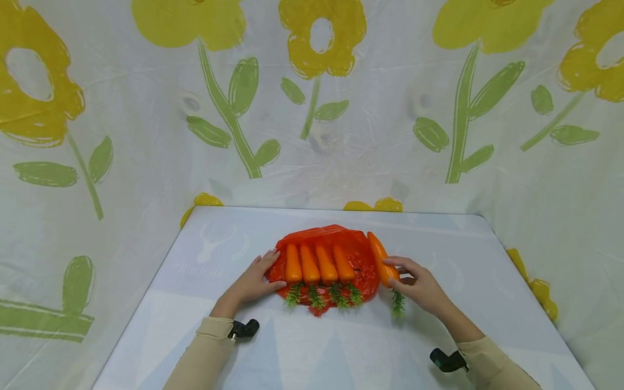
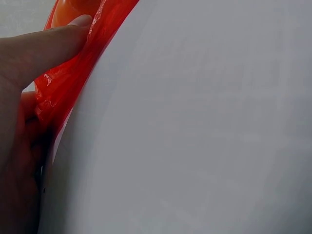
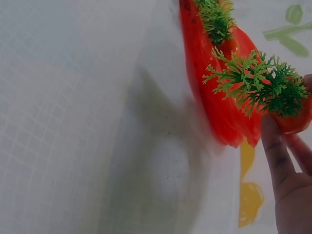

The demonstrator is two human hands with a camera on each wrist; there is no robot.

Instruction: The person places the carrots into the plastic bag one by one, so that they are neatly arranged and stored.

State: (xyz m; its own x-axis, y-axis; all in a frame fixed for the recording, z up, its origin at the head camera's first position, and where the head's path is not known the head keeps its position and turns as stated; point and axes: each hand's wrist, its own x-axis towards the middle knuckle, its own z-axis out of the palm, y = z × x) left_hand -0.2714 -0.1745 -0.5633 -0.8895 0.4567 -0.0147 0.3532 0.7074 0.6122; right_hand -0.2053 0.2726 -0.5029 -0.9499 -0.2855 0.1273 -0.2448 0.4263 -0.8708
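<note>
On the table, an orange toy carrot (image 1: 382, 260) with a green leafy top (image 3: 280, 90) is pinched between the thumb and fingers of my right hand (image 1: 420, 285). It leans at the right edge of a red plastic bag (image 1: 312, 236). Several more carrots (image 1: 309, 265) lie side by side on the bag, their leafy tops toward me. My left hand (image 1: 254, 279) rests at the bag's left edge, fingers extended and apart from the thumb. In the left wrist view, its thumb (image 2: 53, 51) touches the red plastic beside a carrot; the other fingers are mostly in shadow.
The white patterned table (image 1: 302, 346) reaches around the bag on every side. Behind it hangs a pale curtain (image 1: 380, 157) printed with yellow flowers and green leaves. Black devices (image 1: 244, 329) are worn at both wrists, over beige sleeves.
</note>
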